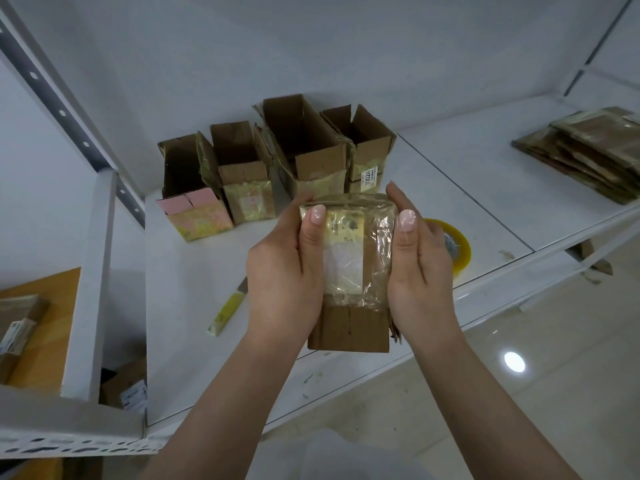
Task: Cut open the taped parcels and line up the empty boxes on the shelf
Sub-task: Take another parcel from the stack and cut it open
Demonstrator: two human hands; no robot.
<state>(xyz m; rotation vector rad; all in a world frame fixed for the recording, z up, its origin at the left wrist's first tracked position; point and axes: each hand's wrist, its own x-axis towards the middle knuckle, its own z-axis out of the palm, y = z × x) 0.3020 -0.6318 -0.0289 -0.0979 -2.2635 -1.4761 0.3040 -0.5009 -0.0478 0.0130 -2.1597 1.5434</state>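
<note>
"0024" on white label (369,177), rightmost open box (363,147), other labels unreadable

The right hand (420,261) hides much of the tape roll (459,249); the left hand (284,271) covers the knife (227,311) blade; the flattened stack (588,150) runs off the right edge.

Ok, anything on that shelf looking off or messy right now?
The four opened boxes stand in a row but unevenly, with ragged tape and splayed flaps. The knife lies loose near the shelf front. Both hands hold a taped parcel.
</note>
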